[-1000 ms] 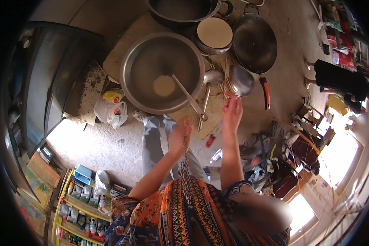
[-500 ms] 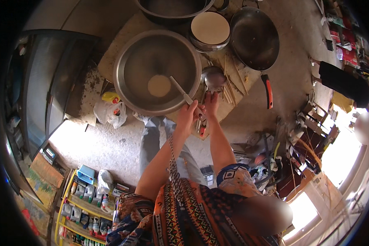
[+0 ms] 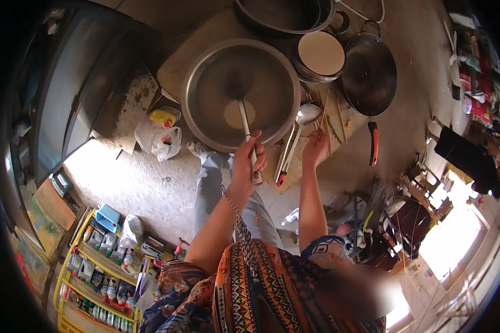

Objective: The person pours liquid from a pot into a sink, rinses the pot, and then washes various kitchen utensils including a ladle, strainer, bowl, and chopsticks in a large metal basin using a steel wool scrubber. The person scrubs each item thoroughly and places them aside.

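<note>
1. Left hand point(image 3: 245, 166): grip clenched on handle of one ladle point(image 3: 246, 130), its end down in the big steel basin point(image 3: 205, 72).
2. Right hand point(image 3: 315, 149): grip released, fingers spread, touching the board beside a second ladle point(image 3: 300, 125).
3. Count: two ladles, one basin, one black pan point(image 3: 370, 75).

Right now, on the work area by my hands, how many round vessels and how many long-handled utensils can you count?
Round vessels: 4 (big steel basin, dark pot, bowl of pale batter, black pan)
Long-handled utensils: 2 (ladle in left hand, spoon lying loose)
Total: 6
</note>
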`<state>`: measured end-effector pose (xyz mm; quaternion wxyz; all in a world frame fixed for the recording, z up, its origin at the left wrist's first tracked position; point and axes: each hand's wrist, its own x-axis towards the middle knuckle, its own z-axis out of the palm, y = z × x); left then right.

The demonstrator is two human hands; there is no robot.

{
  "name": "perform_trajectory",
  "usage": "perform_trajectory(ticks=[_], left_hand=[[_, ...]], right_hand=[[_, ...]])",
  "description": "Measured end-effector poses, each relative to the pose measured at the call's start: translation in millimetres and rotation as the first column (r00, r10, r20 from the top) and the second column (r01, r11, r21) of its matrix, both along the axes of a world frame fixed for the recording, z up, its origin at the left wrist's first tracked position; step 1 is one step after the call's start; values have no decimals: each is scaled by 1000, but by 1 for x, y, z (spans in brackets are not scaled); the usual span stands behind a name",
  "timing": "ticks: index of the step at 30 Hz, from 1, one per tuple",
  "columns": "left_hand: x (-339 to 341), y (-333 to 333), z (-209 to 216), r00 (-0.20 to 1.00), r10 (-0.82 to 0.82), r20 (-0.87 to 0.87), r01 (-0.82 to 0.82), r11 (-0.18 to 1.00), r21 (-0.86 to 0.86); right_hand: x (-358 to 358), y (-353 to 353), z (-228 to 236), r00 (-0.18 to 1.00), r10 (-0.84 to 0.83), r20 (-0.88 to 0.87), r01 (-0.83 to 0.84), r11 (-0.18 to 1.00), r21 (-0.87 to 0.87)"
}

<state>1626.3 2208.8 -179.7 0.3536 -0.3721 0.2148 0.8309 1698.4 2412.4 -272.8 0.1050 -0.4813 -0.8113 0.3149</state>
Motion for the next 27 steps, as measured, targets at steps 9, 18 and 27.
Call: perform_trajectory(ticks=[9, 18, 27], left_hand=[[-19, -35, 17, 962, -269, 34, 269, 927, -262], [-28, -72, 18, 981, -167, 94, 167, 986, 10], [-49, -105, 0, 862, -494, 116, 507, 845, -173]], right_hand=[[-159, -102, 51, 794, 578, -186, -598, 798, -75], [-226, -133, -43, 769, 584, 262, -577, 809, -109], [-223, -136, -48, 459, 885, 74, -873, 465, -148]])
